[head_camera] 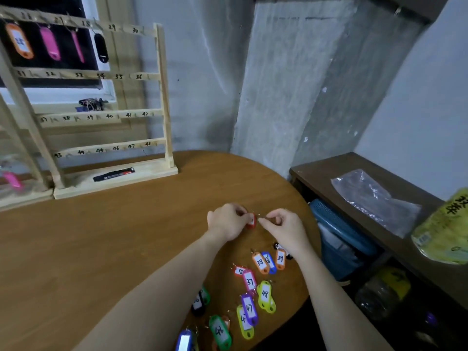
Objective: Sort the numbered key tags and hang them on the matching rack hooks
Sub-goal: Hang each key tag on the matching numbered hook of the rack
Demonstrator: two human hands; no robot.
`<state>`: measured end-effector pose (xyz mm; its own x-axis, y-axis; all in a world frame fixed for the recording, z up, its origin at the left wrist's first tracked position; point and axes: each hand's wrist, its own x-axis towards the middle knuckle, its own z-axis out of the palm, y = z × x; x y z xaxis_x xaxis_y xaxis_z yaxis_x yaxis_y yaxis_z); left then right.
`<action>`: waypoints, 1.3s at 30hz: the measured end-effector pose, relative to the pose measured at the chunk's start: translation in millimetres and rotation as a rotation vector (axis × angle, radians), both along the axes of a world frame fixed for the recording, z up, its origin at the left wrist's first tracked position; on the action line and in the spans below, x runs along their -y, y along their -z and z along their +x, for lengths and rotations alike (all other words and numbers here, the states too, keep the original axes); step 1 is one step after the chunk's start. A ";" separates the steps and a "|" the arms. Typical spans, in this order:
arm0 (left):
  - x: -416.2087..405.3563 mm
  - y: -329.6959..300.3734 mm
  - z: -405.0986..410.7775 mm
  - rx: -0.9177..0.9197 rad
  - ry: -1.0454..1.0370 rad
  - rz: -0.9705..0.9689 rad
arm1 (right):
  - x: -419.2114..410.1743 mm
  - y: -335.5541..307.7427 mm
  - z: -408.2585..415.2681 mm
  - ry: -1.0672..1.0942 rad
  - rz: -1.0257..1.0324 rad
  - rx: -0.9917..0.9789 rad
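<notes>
Red tag (251,222) – brown table (126,236) – pale wooden rack (162,97)

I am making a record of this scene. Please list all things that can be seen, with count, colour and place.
rack: one, pale wood, table's far left; a second partly seen at the left edge
hung tags: four, orange, two pink, black, top row
marker: one, black, rack base
loose tags: about a dozen, mixed colours, table near edge
red tag: one, between both hands
table: one, brown
shelf: one, dark, right
plastic bag: one, clear, on shelf
yellow pack: one, right edge
left hand: pinches red tag
right hand: pinches its ring
</notes>
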<state>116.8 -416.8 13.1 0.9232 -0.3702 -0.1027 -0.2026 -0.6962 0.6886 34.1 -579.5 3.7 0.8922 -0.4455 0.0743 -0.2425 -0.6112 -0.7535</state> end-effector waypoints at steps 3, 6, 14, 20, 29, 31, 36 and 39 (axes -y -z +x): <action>13.0 1.6 3.6 0.059 -0.044 0.060 | 2.2 3.7 4.7 -0.028 -0.044 -0.048; 19.9 -0.1 7.8 0.049 -0.048 0.093 | 6.9 2.2 9.2 -0.064 -0.060 -0.090; 1.2 -6.6 15.8 -0.134 0.081 -0.059 | 9.0 -1.5 2.3 -0.121 0.040 -0.009; -22.2 -14.1 7.7 -0.241 0.122 -0.265 | 2.1 -9.6 -0.9 -0.113 0.063 0.009; -80.8 -54.5 -5.5 -0.200 -0.010 -0.481 | -3.8 -30.5 3.4 -0.075 0.178 -0.081; -101.7 -73.7 1.6 -0.128 -0.014 -0.504 | -11.3 -45.7 12.3 -0.101 0.192 -0.047; -155.5 -134.7 20.4 0.031 -0.078 -0.547 | -62.6 -93.5 56.2 -0.193 0.242 0.128; -180.8 -170.7 27.2 0.085 -0.104 -0.561 | -101.6 -129.9 85.4 -0.263 0.359 0.218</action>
<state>144.0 -236.1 183.7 0.9541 -0.2536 0.1594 -0.2234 -0.2479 0.9427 119.4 -477.8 133.6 0.9586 -0.2386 0.1551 0.0722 -0.3233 -0.9435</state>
